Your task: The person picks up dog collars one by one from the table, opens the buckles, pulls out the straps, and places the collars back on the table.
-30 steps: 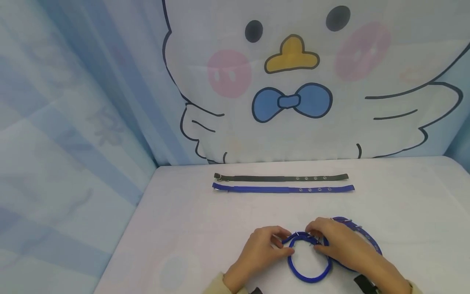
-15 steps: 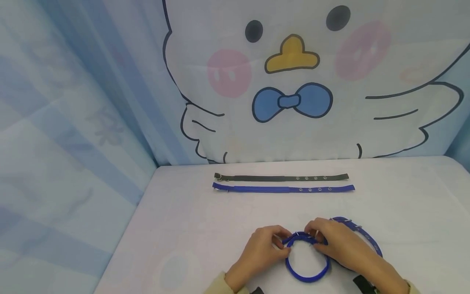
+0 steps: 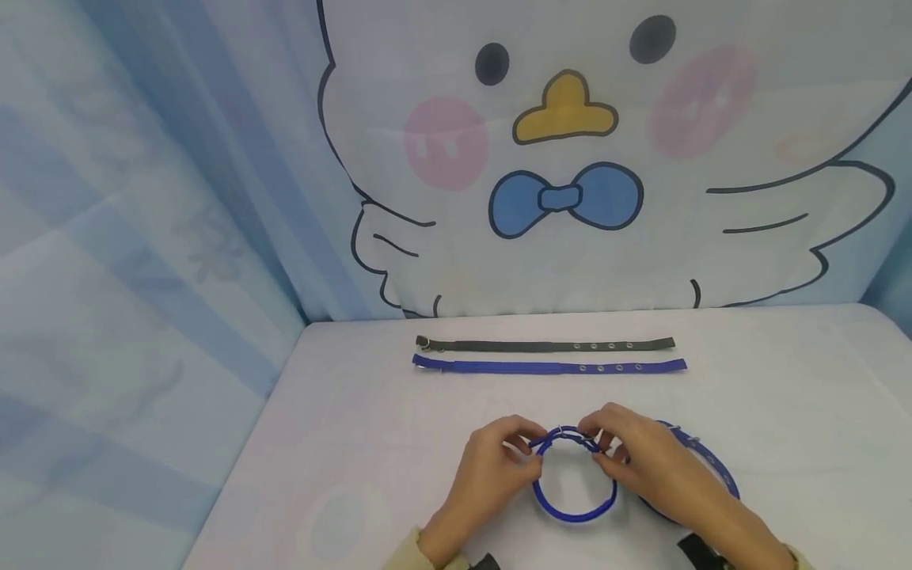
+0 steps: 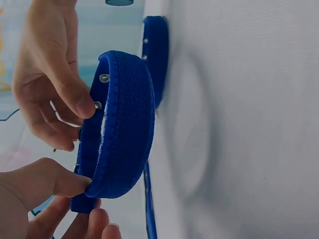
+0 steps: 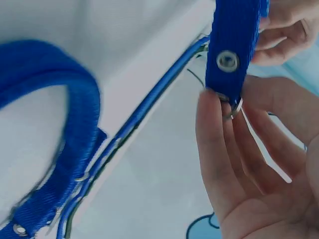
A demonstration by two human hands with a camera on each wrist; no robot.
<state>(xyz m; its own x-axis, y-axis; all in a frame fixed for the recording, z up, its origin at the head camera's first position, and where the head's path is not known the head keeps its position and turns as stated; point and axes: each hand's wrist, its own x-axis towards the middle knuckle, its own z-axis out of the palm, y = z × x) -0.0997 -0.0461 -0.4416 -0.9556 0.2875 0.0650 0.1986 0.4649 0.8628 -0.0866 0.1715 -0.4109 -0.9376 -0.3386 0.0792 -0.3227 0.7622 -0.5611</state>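
A blue collar with metal eyelets is buckled into a ring and held between both hands. My left hand pinches its left side near the strap's free end. My right hand pinches the upper right of the ring, near the metal ring and eyelets seen in the right wrist view. In the left wrist view, the collar stands off the white table, and its ring-shaped shadow falls there. A second looped blue collar lies on the table, partly hidden behind my right forearm.
A dark green collar and a blue collar lie flat and straight, side by side, toward the table's back. Behind the white table hangs a printed curtain; another curtain hangs at the left.
Both hands have moved the ringed collar left and a little away from me, up off the table. More of the second looped collar's lower edge shows. The straight collars stay put.
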